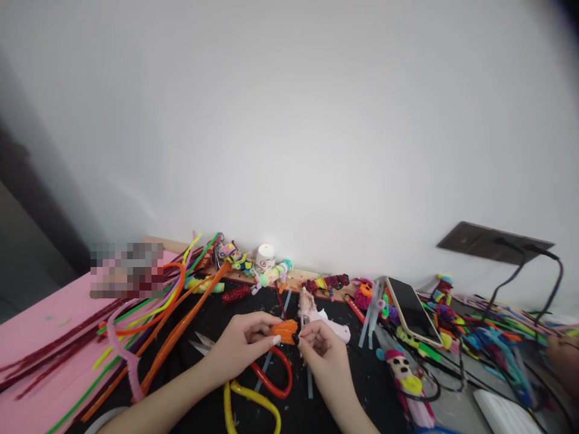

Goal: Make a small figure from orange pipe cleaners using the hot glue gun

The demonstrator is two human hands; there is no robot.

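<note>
My left hand [246, 342] is closed round a small orange piece [284, 331] that looks wound from pipe cleaner. From the other side, my right hand [322, 351] pinches a small black bit [295, 339] against the orange piece's right end; its exact kind is too small to tell. Below my hands lie scissors with one red handle [289, 377] and one yellow handle [227, 407], their blades [201, 345] partly behind my left forearm. Just beyond my right hand rests a pale pink glue gun [335, 327], its nozzle end stained brown.
Long pipe cleaners [167, 334] spread over the pink surface [54, 328] at left. Finished pipe-cleaner figures line the wall, near a white cup [265, 257]. A phone [414, 310], clear glue sticks [371, 322], black cables [511, 283] and a doll-like figure [409, 380] lie right. Another person's hand [563, 355] shows far right.
</note>
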